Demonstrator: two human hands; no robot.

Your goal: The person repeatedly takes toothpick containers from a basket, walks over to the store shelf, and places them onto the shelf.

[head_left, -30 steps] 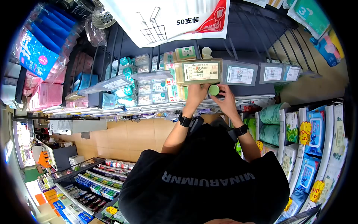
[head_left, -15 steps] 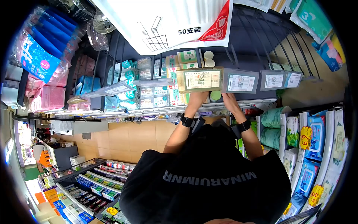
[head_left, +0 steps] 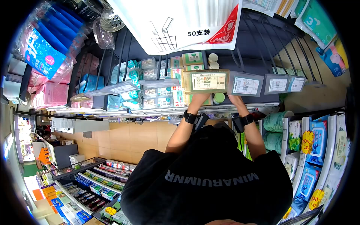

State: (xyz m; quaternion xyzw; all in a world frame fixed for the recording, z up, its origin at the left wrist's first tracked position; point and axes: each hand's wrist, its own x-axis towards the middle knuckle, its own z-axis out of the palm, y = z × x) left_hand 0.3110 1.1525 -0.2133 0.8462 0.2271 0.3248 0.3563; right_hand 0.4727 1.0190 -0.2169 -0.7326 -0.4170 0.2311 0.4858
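My left hand [head_left: 199,99] reaches to the shelf front beneath a yellowish price-tag holder [head_left: 205,81], which hides its fingers. Just right of it stands a round tub with a green lid [head_left: 218,98]. On the tub's other side is my right hand [head_left: 236,100], its fingertips covered by a clear price-tag holder [head_left: 245,84]. Whether either hand grips anything is hidden. Green-and-white boxes [head_left: 192,58] are stacked behind the tags, beside pale round tubs [head_left: 213,58].
A large white pack marked with straws [head_left: 180,26] hangs above my hands. Metal hooks [head_left: 255,33] jut from the rack. Blue wipes packs [head_left: 318,138] line the shelf at right, and tiled floor [head_left: 131,137] lies at left.
The view has shifted slightly, so the shelf appears a little further right. My right hand sits slightly farther from the green-lidded tub. My left hand stays beneath the yellowish tag holder.
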